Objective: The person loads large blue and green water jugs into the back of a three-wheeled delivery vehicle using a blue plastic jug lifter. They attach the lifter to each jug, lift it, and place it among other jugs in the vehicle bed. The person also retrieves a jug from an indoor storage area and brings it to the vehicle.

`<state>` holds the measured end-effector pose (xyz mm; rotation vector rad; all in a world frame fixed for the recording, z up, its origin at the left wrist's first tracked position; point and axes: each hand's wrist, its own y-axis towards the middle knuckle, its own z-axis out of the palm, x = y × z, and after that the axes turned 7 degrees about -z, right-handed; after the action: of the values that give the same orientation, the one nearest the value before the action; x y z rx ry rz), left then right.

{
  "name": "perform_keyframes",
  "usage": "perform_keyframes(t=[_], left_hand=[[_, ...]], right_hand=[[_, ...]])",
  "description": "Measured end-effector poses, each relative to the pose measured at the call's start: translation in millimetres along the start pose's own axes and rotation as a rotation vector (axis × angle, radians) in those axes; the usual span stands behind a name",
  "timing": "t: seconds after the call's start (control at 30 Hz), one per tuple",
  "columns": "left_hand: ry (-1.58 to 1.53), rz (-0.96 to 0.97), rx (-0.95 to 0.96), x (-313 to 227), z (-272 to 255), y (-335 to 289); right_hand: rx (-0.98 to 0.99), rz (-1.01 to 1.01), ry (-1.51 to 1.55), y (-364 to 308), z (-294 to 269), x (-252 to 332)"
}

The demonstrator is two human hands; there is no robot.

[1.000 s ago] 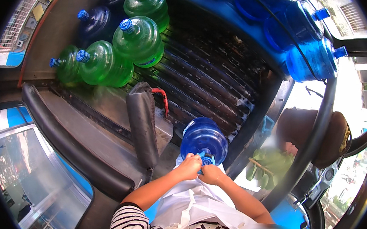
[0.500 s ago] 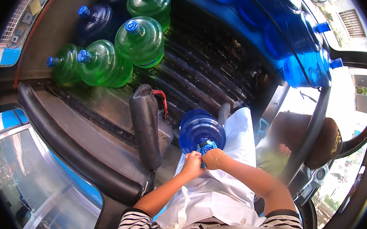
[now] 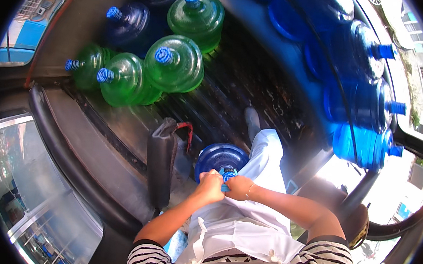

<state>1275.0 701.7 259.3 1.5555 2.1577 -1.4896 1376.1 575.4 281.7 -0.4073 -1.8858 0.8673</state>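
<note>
A dark blue water jug (image 3: 218, 158) stands upright close in front of my body, beside my white-clad leg. A light blue carrying handle (image 3: 224, 187) appears to sit around its neck, below a blue cap (image 3: 228, 176). My left hand (image 3: 210, 186) is closed on the handle's left side. From the right, my right hand (image 3: 239, 188) is closed on the same handle, close to the left hand. The fingertips of both hands are partly hidden. Whether the jug's base touches the floor cannot be seen.
Several green jugs (image 3: 195, 20) and dark blue jugs (image 3: 125, 25) stand at the far left. Blue jugs (image 3: 360, 144) lie stacked along the right, held by a dark cord (image 3: 339, 92). A black padded post (image 3: 159, 165) rises left of my jug; the ribbed floor (image 3: 235, 75) stretches ahead.
My view has shifted and turned, so the stacked jugs sit lower in the picture. Both hands keep hold of the handle; the jug stays close to my legs, and my foot now shows ahead.
</note>
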Motion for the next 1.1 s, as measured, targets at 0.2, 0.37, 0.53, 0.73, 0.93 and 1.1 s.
perform_keyframes(t=[0.2,0.37,0.53,0.73,0.93,1.1], left_hand=[[0.085,0.109,-0.151,-53.7,-117.2,65.4],[0.131,0.082,-0.285,-79.1,-169.2,104.0],[0.227,0.154,-0.466,-93.1,-195.7,188.7],[0.310,0.040,-0.649,-93.1,-215.5,256.8],[0.084,0.260,-0.755,-102.9,-205.1,264.4],[-0.231,0.106,-1.037,-87.0,-171.1,242.7]], right_hand=[[-0.317,-0.072,0.003,-14.0,-123.0,-2.0],[-0.398,-0.060,-0.259,-2.4,-194.1,-11.6],[-0.622,-0.130,-0.389,26.8,-258.9,-72.4],[-0.919,-0.217,-0.304,72.4,-301.7,-106.9],[-0.994,-0.244,-0.360,69.6,-311.4,-121.5],[-1.097,-0.178,-0.418,98.1,-346.5,-86.9]])
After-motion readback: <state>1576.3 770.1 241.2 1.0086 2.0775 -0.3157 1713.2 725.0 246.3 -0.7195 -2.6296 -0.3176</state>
